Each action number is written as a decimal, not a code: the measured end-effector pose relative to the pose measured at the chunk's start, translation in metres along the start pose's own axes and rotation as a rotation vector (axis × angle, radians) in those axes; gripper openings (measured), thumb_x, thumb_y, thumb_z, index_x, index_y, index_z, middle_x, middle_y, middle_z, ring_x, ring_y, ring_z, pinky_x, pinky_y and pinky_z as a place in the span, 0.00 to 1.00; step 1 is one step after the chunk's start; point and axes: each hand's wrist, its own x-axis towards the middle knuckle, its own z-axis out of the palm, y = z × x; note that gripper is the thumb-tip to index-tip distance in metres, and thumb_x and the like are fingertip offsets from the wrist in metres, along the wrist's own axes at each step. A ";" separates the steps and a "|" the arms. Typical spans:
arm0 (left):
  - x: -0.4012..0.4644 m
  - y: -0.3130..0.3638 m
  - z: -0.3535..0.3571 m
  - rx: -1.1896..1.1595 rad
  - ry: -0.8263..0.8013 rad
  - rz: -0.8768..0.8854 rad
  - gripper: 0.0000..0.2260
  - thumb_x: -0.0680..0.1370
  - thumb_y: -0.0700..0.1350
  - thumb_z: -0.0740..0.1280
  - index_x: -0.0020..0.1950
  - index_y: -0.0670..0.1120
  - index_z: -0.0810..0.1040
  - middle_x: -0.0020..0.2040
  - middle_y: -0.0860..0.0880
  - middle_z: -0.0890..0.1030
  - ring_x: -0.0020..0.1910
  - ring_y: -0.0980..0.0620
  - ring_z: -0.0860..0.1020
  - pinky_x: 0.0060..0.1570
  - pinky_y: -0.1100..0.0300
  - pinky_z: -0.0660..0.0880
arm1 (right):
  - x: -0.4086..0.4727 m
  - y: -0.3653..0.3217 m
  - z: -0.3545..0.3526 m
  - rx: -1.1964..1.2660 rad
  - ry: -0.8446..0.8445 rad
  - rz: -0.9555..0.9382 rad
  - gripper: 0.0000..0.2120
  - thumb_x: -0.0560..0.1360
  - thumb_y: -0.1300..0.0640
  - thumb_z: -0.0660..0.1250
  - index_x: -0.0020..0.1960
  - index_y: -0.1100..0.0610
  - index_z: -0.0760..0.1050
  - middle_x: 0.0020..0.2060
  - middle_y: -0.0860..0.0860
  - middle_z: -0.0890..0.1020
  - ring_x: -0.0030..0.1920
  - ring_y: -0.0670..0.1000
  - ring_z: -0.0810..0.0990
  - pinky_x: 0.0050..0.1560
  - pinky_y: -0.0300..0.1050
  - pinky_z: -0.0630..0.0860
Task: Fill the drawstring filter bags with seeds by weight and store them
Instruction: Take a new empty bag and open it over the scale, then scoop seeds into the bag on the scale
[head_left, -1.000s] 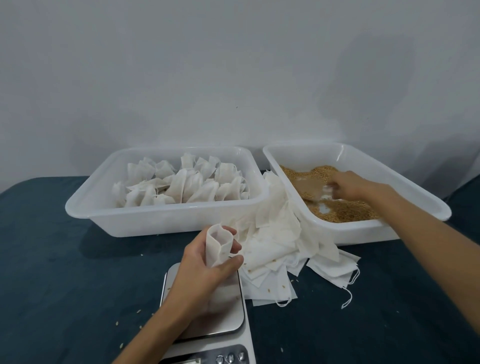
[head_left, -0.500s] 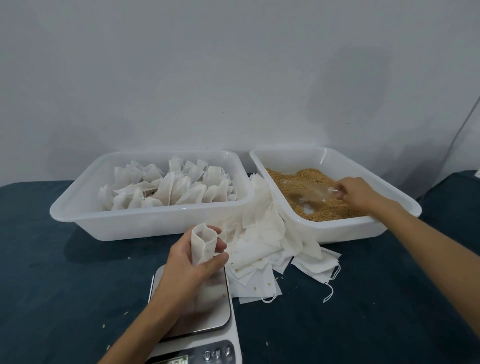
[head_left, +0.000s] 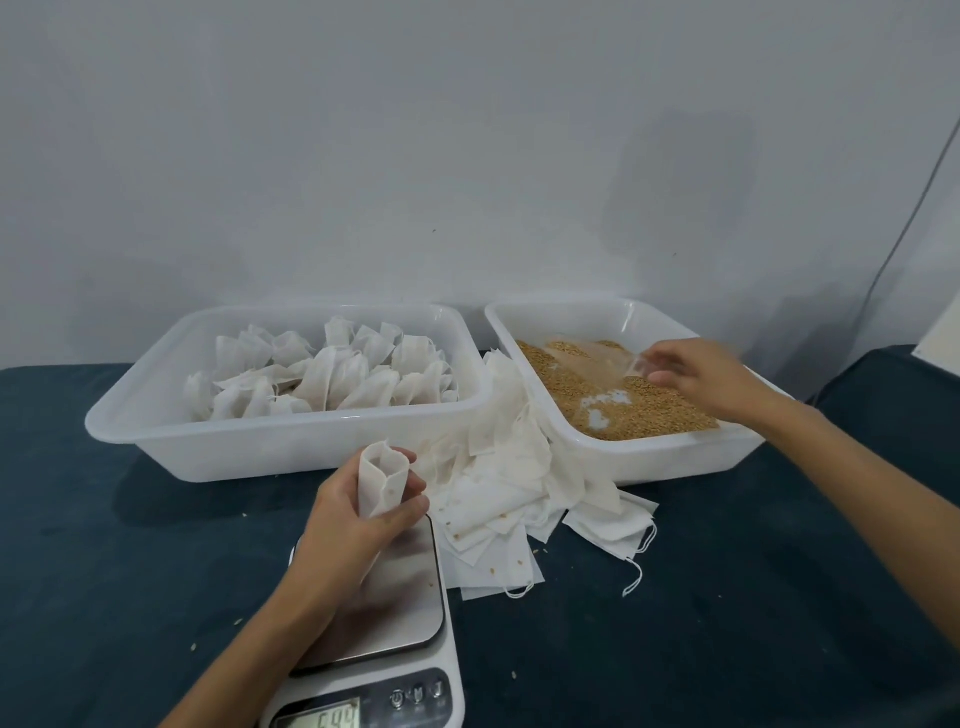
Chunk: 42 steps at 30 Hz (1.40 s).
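The filter bag gripped in the left hand is plain white, as are the loose empty bags just right of that grip, flecked with tan seeds. Beyond the grip, a translucent white tub holds more white filled bags, while the matching tub under the right hand holds golden-brown seeds and a clear scoop. Beneath the grip sits a white scale with a brushed silver plate, on a dark teal cloth before a pale grey wall.
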 end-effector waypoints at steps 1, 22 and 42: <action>0.000 0.000 0.000 0.001 -0.002 -0.001 0.19 0.68 0.43 0.78 0.57 0.47 0.82 0.46 0.46 0.85 0.48 0.46 0.83 0.49 0.61 0.79 | -0.005 -0.010 -0.003 0.040 -0.011 -0.031 0.14 0.79 0.62 0.69 0.64 0.62 0.78 0.59 0.54 0.83 0.61 0.51 0.80 0.62 0.44 0.73; -0.013 0.006 -0.012 0.050 -0.150 0.033 0.14 0.78 0.45 0.75 0.62 0.51 0.78 0.48 0.49 0.85 0.52 0.46 0.83 0.58 0.53 0.78 | -0.045 -0.135 -0.030 0.188 -0.236 -0.528 0.14 0.72 0.48 0.69 0.57 0.42 0.79 0.53 0.35 0.83 0.56 0.35 0.81 0.57 0.22 0.68; -0.002 0.011 -0.006 -0.034 -0.116 0.078 0.09 0.77 0.41 0.76 0.55 0.44 0.80 0.47 0.50 0.85 0.46 0.55 0.81 0.50 0.60 0.78 | -0.041 -0.154 -0.035 0.042 -0.158 -0.544 0.18 0.73 0.55 0.72 0.57 0.35 0.78 0.52 0.30 0.82 0.56 0.32 0.79 0.58 0.23 0.68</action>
